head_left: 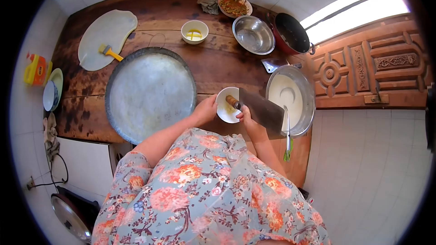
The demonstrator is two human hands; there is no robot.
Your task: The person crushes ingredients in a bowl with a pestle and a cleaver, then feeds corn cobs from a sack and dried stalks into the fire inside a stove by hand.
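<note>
A small white bowl [223,114] stands near the table's front edge, with a little pale food in its bottom. At its left rim, my left hand [206,109] is closed on it. My right hand [250,123] grips a cleaver [262,110] where the blade meets the handle, by the bowl's right side. The cleaver's wooden handle points left over the inside of the bowl, and its dark, wide blade extends right toward a metal basin [308,102] of white batter. Whether the handle touches the food is hard to tell.
A large round metal tray [152,93] lies left of the bowl. Behind it are a board [106,36] with a yellow brush [110,52]. Farther back are a white bowl [194,32], a metal bowl [253,35], a red pot [290,34] and a food dish [234,6].
</note>
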